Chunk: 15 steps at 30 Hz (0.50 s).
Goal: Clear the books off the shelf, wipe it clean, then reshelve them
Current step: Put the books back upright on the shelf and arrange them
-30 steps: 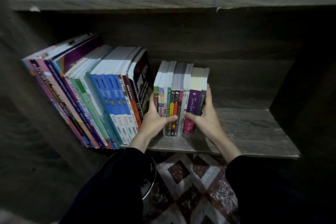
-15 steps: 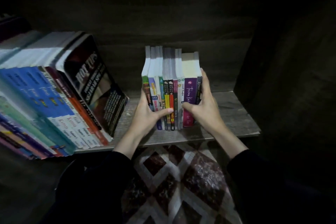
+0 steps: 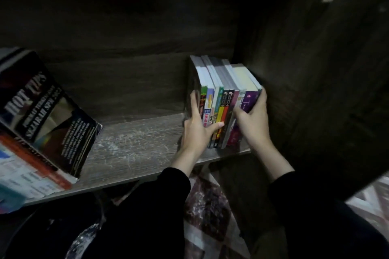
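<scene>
Bare shelf (image 3: 134, 143) at frame centre: open passage between leaning books (image 3: 48, 111) at left and book bundle (image 3: 221, 99) at right. Bundle stands just beside side panel (image 3: 305, 73); tight there. Back panel (image 3: 126, 48) closes the rear.

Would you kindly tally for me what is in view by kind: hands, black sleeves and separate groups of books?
Hands: 2, the left hand and the right hand
Black sleeves: 2, the left sleeve and the right sleeve
Groups of books: 2, the upright batch gripped between both hands and the leaning stack
Total: 6
</scene>
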### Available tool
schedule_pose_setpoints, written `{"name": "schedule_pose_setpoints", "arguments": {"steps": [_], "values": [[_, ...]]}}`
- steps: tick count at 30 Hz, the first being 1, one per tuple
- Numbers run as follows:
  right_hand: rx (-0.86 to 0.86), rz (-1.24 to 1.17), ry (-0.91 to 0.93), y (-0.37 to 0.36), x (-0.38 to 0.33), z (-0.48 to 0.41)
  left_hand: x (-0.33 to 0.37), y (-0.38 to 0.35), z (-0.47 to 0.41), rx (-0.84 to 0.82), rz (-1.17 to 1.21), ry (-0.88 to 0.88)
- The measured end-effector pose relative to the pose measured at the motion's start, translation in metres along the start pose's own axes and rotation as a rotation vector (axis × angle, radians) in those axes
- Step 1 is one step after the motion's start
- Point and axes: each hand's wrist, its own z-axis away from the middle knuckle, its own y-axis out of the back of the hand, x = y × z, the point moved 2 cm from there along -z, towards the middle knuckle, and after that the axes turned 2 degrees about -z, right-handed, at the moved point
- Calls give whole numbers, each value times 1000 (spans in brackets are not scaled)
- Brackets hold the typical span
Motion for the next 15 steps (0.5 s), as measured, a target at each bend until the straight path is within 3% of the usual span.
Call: {"name": "schedule_pose_setpoints", "arguments": {"steps": [2, 6, 12, 15], "values": [[96, 74, -6, -5, -11, 11, 0, 1, 1, 17, -36, 22], [215, 394, 293, -19, -28, 30, 3, 9, 1, 4, -98, -11], [-2, 691, 647, -44, -34, 32, 9, 23, 4, -62, -47, -49], [-25, 759, 664, -47, -31, 26, 10, 26, 3, -122, -119, -22]]}}
